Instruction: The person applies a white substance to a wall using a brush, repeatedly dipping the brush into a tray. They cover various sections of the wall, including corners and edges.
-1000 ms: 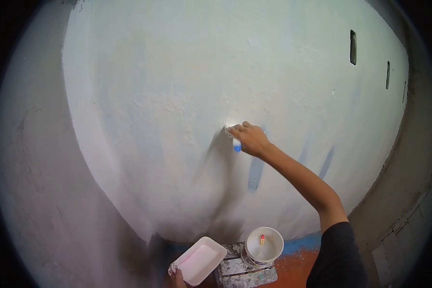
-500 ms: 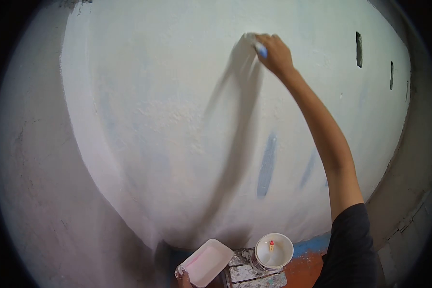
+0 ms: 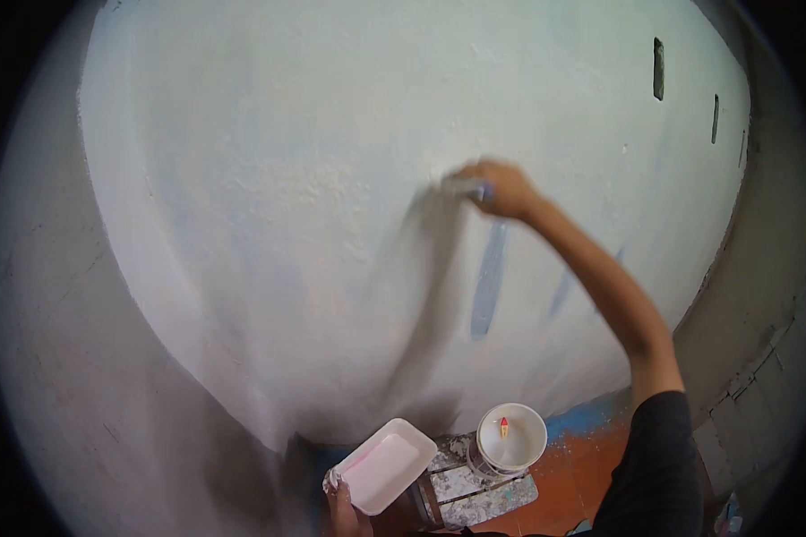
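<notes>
My right hand [image 3: 503, 190] grips a paintbrush [image 3: 466, 187], blurred by motion, with some blue showing by the fingers. Its tip is right at the pale painted wall [image 3: 313, 268], and the arm's shadow falls below it. A blue-grey streak [image 3: 488, 286] marks the wall just beneath my right hand. Low in the view, my left hand [image 3: 343, 512] holds a shallow white tray [image 3: 425, 440] by its lower-left corner, tilted. Whitish paint lies in the tray with a faint pink line. White smears cover the fingertips of my left hand.
A white bucket [image 3: 544, 434] holding white paint, with a red-tipped mark inside, stands on a paint-splattered stool [image 3: 488, 510]. Reddish floor [image 3: 578, 479] shows around it. Dark slots [image 3: 658, 69] cut the wall at upper right. Bare grey wall [image 3: 54, 295] lies on the left.
My right hand has moved down the wall with the paintbrush, from near the top to above the blue-grey streak. The view has shifted slightly; my left hand still holds the tray.
</notes>
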A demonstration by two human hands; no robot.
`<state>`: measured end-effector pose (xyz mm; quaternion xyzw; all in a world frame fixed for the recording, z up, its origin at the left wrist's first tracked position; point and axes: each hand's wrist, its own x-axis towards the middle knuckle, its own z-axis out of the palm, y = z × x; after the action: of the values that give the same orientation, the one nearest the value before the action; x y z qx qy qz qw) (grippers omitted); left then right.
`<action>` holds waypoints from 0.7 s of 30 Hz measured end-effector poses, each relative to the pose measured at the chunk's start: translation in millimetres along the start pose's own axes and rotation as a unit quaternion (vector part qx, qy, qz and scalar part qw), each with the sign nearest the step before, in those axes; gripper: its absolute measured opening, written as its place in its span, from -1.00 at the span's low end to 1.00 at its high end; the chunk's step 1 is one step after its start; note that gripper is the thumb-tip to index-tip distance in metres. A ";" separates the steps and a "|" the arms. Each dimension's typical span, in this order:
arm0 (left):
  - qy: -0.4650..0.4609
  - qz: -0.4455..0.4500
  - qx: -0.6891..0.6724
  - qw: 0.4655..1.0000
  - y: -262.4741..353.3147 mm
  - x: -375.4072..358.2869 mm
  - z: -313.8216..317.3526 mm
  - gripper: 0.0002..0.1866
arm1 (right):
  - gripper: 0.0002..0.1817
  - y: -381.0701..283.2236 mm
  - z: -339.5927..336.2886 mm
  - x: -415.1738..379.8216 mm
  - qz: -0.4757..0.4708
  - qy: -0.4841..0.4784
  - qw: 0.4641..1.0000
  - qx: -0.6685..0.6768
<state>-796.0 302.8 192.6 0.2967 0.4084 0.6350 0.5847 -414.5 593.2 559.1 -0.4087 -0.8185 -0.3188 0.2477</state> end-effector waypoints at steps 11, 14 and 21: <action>0.014 -0.037 -0.090 0.995 40.4 -16.0 10.8 -0.62 | -0.52 -24.0 16.1 14.1 0.078 0.211 0.959 -0.176; 0.029 -0.042 -0.095 0.994 43.3 -14.3 8.5 -0.62 | -0.47 -75.6 86.3 -61.0 0.032 0.186 0.974 -0.125; 0.020 -0.020 -0.080 0.996 37.6 -2.8 0.1 -0.60 | -0.51 -145.3 159.3 -151.4 0.074 -0.082 0.992 0.053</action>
<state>-814.3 300.7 225.5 0.2280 0.3739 0.6597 0.6108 -475.4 564.0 304.4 -0.4792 -0.8194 -0.2210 0.2238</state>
